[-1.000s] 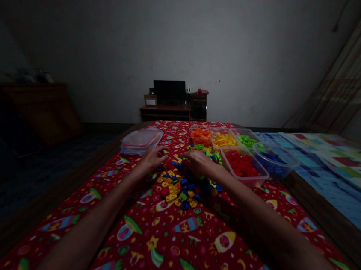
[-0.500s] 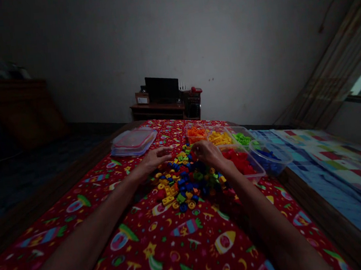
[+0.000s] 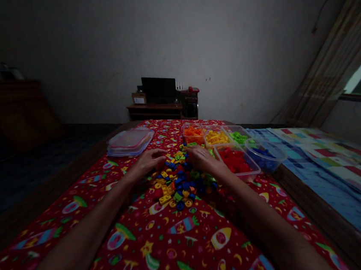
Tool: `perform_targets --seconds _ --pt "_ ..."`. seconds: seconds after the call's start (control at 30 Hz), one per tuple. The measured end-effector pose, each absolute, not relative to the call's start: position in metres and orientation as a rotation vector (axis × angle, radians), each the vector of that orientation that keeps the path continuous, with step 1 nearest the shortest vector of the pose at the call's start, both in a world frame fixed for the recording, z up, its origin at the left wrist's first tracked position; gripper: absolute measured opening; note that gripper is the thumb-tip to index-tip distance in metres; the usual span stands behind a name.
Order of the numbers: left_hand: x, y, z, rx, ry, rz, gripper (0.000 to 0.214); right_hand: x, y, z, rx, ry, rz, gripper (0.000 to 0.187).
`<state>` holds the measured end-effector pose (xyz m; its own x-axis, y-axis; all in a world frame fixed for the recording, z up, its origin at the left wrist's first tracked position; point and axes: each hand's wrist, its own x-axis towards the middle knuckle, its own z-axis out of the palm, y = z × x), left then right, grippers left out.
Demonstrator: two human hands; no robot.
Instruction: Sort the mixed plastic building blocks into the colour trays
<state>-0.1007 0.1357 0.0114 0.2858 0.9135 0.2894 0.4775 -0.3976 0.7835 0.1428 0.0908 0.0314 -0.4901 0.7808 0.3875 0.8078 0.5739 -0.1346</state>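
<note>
A mixed pile of small plastic building bricks (image 3: 176, 185), yellow, blue, green, red and orange, is heaped on the red patterned cloth (image 3: 159, 240). My left hand (image 3: 149, 160) rests at the pile's left edge, fingers curved with a gap between thumb and fingers; nothing shows in it. Over the far right part of the pile is my right hand (image 3: 199, 156), palm down. Its fingers are bent together near the bricks, and whatever they hold is hidden. Just right of it stands a clear box of red bricks (image 3: 236, 161).
Behind are clear boxes of orange bricks (image 3: 193, 132), yellow bricks (image 3: 216, 137) and green bricks (image 3: 239, 138). A round tub of blue bricks (image 3: 266, 156) stands at the right. Stacked lids (image 3: 129, 141) lie at the back left. A bed (image 3: 326, 171) adjoins on the right.
My right hand has moved slightly left and lower over the pile, away from the red-brick box. My left hand stays beside the pile, its fingers a little more curled. The view has shifted slightly.
</note>
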Motion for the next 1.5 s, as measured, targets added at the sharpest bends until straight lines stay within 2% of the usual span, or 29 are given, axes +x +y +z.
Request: perform_targets --seconds 0.13,0.43,0.63,0.87,1.1,1.23,1.5 --pt "-0.098 0.131 0.014 1.989 1.26 0.976 0.054 0.137 0.087 0.017 -1.135 -2.537 -0.044 0.033" --pt "-0.098 0.133 0.01 1.961 1.202 0.994 0.055 0.149 0.091 0.048 -1.264 -2.379 0.177 0.018" --pt "-0.094 0.124 0.019 1.923 1.23 1.024 0.053 0.187 0.099 0.069 -1.512 -2.138 -0.042 0.02" --pt "-0.091 0.121 0.019 1.879 1.246 0.99 0.054 0.231 0.095 0.079 -1.99 -1.864 -0.301 0.033" --pt "-0.095 0.126 0.011 1.859 1.225 0.946 0.055 0.173 0.091 0.061 -1.559 -2.309 -0.088 0.033" --pt "-0.095 0.125 0.013 1.879 1.238 0.96 0.054 0.147 0.081 0.035 -1.365 -2.564 -0.102 0.031" --pt "-0.095 0.124 0.013 1.915 1.245 0.98 0.052 0.145 0.079 0.029 -1.365 -2.485 -0.161 0.018"
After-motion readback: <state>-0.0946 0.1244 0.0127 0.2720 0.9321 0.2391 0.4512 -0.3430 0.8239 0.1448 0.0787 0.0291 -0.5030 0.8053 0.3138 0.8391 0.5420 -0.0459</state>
